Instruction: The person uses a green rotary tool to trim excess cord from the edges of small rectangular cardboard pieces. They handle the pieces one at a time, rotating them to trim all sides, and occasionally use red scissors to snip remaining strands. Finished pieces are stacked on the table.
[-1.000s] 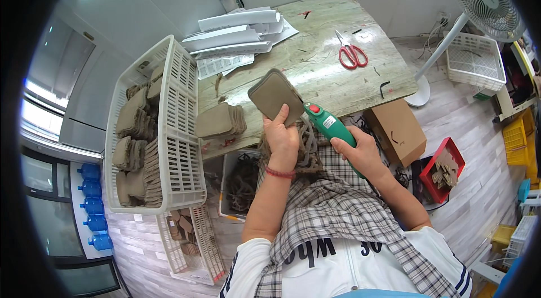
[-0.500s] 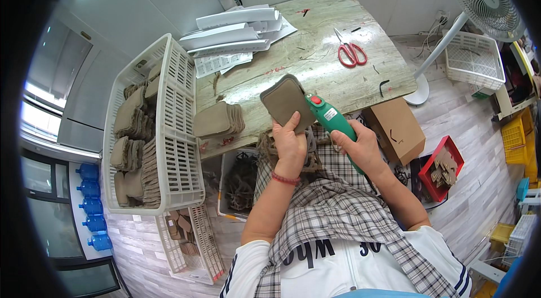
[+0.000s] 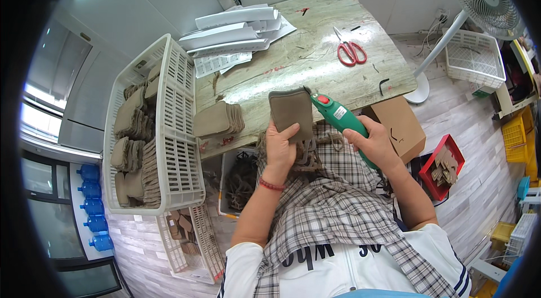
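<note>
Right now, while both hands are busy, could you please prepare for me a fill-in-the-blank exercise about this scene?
1. The right hand holds a handheld tool whose body is mainly ____.
2. The left hand holds a flat brown pad, and the bracelet on that wrist is ____.
3. On the table, the scissors lie to the ____ of the papers.

Missing words: green; red; right.
</note>
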